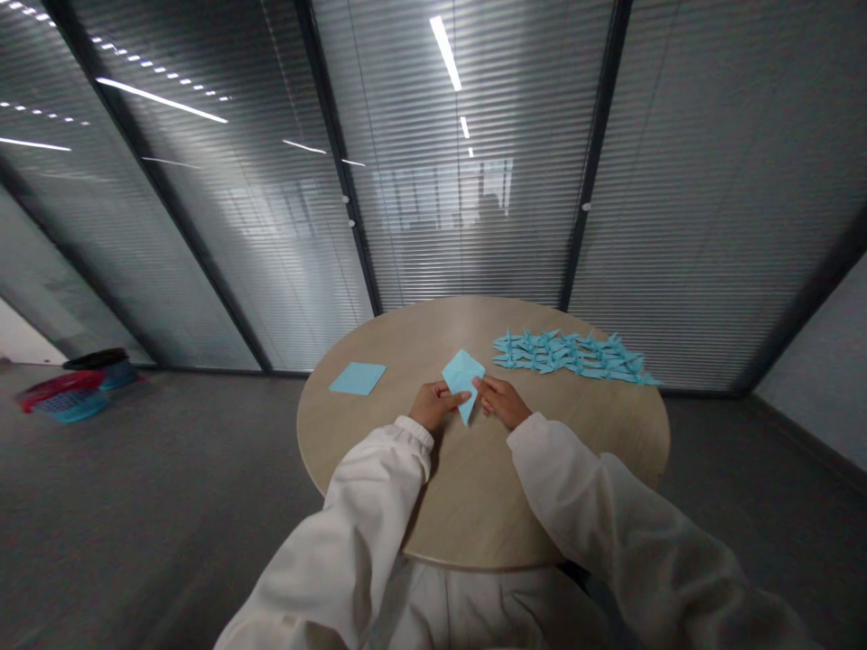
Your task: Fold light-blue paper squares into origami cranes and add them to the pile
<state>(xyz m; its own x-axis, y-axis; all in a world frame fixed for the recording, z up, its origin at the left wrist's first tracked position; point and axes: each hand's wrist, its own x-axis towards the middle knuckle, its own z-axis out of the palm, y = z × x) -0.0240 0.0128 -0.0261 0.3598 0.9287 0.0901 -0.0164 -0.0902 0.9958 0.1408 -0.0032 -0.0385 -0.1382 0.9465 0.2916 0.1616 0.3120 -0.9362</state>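
A light blue sheet of origami paper [463, 369], folded to a kite shape with its narrow point toward me, is held above the middle of the table. My left hand [434, 405] pinches its left edge, the thumb lying across the front. On the right edge, my right hand [499, 400] grips the paper between thumb and fingers. Flat on the table to the left lies a stack or sheet of blue paper [358, 379]. Several folded blue paper cranes [569, 353] stand in close rows at the back right.
The round wooden table [488, 524] has its near edge at my lap. Behind it rises a glass partition with blinds [467, 244] and dark frames. On the floor at far left are a blue and red basket [71, 402] and a dark-rimmed one [112, 366].
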